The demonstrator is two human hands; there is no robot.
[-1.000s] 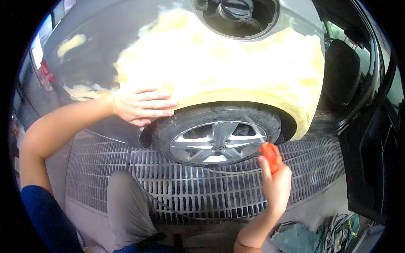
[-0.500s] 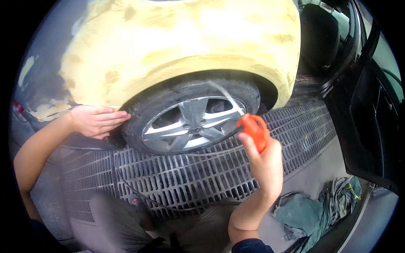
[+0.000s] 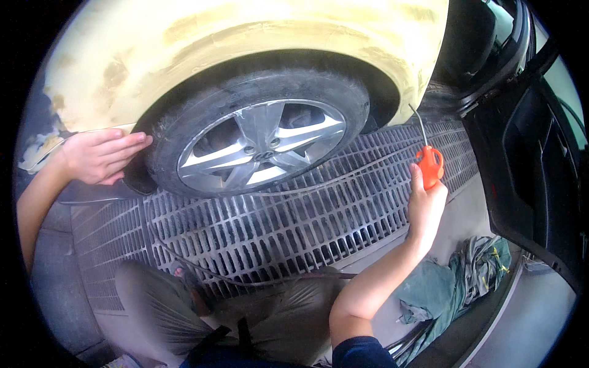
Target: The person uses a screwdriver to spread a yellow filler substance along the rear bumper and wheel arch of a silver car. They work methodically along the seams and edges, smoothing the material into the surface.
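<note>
My right hand [image 3: 427, 199] is closed around an orange air blow gun [image 3: 431, 167]. The gun's thin bent metal nozzle [image 3: 422, 127] points up, its tip close to the lower corner of the fender, right of the wheel arch. My left hand [image 3: 105, 157] rests at the lower edge of the body panel on the wheel's left side, its fingers stretched out and holding nothing. The car panel [image 3: 202, 24] is covered in pale yellow filler with darker sanded patches. Under its arch sits a dusty black tire [image 3: 169, 144] with a silver spoked rim [image 3: 261, 147].
A metal floor grate [image 3: 276, 227] runs below the wheel, with a dark hose [image 3: 245, 283] across it. An open black car door [image 3: 521, 165] stands on the right. Crumpled green cloth [image 3: 454, 288] lies at lower right. My bent legs [image 3: 150, 300] are at the bottom.
The blow gun in my right hand has moved right, from in front of the wheel to the arch's right end. The view has tilted down, and my left hand stays at the panel edge.
</note>
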